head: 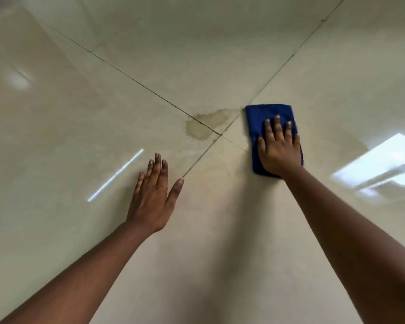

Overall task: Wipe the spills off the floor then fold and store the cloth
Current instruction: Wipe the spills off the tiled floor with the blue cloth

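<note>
A folded blue cloth (264, 115) lies flat on the glossy beige tiled floor (80, 113), right of centre. My right hand (278, 148) presses on it with straight, spread fingers and covers its near half. A brownish spill (206, 123) spreads over the crossing of the tile joints, just left of the cloth. A fainter wet smear (344, 136) shows on the tile to the right of the cloth. My left hand (153, 195) rests flat on the floor with its fingers straight, near and left of the spill, touching nothing else.
Dark grout lines (131, 78) cross the floor and meet beside the spill. Bright window reflections (384, 160) glare on the tiles at the right, and a thin light streak (115, 176) lies left of my left hand.
</note>
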